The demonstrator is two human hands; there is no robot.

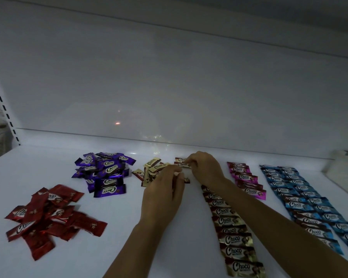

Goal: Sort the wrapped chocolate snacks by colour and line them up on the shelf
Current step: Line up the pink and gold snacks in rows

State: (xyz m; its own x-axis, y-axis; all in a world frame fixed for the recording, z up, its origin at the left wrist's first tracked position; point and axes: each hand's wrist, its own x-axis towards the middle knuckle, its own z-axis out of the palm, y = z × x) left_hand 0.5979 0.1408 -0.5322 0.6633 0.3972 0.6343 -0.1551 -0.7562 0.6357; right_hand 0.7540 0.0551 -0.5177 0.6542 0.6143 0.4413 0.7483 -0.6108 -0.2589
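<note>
Wrapped Choco snacks lie on a white shelf (119, 227). A loose red pile (48, 215) sits at the front left, a purple pile (105, 173) behind it, and a small gold pile (151, 168) at the middle. A gold row (229, 225) runs toward me on the right, then a short pink row (247, 181) and two blue rows (305, 201). My right hand (205, 167) pinches a gold snack (182, 163) at the far end of the gold row. My left hand (165, 189) holds another gold snack (186, 180) beside the gold pile.
The shelf's white back wall (169, 87) rises just behind the snacks. A slotted upright (4, 109) stands at the far left. A pale box-like object (346, 169) sits at the right edge. Bare shelf lies between the red pile and my left forearm.
</note>
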